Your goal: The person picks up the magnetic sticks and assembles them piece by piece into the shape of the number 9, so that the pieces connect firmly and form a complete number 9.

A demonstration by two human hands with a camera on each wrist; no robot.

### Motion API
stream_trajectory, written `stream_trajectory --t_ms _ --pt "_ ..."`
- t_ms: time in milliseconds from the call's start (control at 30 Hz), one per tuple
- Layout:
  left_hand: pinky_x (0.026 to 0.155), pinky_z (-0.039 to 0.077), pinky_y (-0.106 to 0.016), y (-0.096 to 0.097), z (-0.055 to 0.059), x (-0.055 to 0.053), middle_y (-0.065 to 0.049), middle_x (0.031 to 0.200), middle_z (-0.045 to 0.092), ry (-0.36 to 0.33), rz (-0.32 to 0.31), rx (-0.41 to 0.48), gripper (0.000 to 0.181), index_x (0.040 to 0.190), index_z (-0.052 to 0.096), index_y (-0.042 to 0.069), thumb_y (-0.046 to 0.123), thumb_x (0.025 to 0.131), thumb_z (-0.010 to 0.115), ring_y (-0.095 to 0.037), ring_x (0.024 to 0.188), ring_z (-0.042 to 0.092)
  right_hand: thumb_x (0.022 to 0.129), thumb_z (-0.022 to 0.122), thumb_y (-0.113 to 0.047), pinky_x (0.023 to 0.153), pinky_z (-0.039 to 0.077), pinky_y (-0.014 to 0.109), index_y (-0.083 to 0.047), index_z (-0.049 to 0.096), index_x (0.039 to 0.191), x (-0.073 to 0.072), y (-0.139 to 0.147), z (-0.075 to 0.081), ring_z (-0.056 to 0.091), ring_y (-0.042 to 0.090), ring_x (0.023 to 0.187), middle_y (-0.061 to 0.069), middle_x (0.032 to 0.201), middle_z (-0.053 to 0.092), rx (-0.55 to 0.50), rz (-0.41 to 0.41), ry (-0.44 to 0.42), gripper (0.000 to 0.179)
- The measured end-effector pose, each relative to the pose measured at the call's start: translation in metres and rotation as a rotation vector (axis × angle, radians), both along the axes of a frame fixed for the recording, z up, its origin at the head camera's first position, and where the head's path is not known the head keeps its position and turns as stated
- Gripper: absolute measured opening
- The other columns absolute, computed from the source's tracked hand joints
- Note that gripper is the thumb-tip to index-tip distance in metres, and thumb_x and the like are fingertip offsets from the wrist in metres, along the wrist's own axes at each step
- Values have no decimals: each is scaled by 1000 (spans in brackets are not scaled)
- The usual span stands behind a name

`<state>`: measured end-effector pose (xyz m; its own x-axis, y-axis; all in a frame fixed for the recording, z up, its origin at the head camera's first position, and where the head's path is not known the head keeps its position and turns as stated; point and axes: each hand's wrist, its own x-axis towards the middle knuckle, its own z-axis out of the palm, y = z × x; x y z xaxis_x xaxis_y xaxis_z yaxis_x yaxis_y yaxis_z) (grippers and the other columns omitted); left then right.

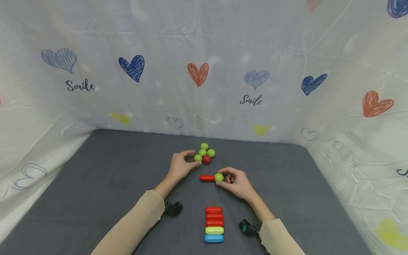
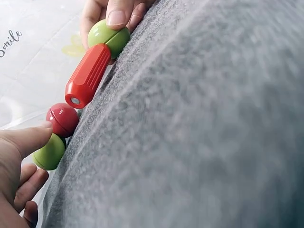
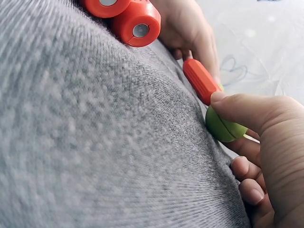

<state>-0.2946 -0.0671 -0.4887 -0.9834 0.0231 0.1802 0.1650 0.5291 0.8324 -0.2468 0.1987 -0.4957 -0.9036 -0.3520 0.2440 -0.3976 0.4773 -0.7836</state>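
Observation:
My right hand (image 1: pixel 237 182) pinches a light green ball (image 1: pixel 219 177) between thumb and fingers. A red ridged rod (image 1: pixel 207 178) lies end-on against that ball, pointing left; its free end shows a small metal disc in the left wrist view. Farther back, my left hand (image 1: pixel 181 164) has thumb and forefinger on either side of another green ball (image 1: pixel 198 158) at the near left of a cluster. Beside it sits a red ball (image 1: pixel 207 159), close to my left thumb (image 2: pixel 35 137). Several more green balls (image 1: pixel 211 153) make up the rest of the cluster.
Nearer me, a column of short rods lies side by side: red ones (image 1: pixel 214 216), a yellow one (image 1: pixel 214 230) and a blue one (image 1: pixel 214 238). A dark grey cloth (image 1: pixel 127 177) covers the table. White sheeting (image 1: pixel 223 46) printed with hearts hangs behind and at the sides.

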Motion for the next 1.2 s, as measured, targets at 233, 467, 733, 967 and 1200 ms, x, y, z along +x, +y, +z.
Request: stream_trajectory --t_ms 233,467,733,967,1200 --pt "115 41 -54 -1 -2 0 -9 127 76 18 9 -57 48 127 78 9 29 86 92 -35 128 62 89 90 -22 57 37 22 -19 78 115 0 -2 -1 45 5 59 -6 71 54 -5 10 -1 29" --pt "114 41 -54 -2 -4 1 -9 125 77 16 18 -59 45 125 79 10 29 87 91 -33 125 64 89 89 -21 57 37 21 -19 78 116 1 -3 0 45 5 59 -6 71 54 3 6 -6 29" --pt "110 49 -52 -8 -3 18 -8 125 77 -6 -14 2 43 125 80 11 27 87 91 -31 125 67 90 89 -21 57 36 21 -19 78 117 2 -1 2 44 5 59 -5 72 54 14 -4 -19 29" --pt "104 53 -52 -13 -4 40 -5 123 78 -22 -54 45 40 123 81 15 26 86 92 -29 120 69 90 88 -21 58 37 22 -18 78 117 2 0 2 46 5 60 -6 72 54 16 -10 -8 29" --pt "102 54 -53 -19 -2 53 -3 122 78 -13 -78 50 38 121 82 16 26 86 92 -28 118 70 91 87 -19 57 39 22 -15 78 120 1 -2 2 47 5 60 -6 71 57 -8 -40 -7 31"
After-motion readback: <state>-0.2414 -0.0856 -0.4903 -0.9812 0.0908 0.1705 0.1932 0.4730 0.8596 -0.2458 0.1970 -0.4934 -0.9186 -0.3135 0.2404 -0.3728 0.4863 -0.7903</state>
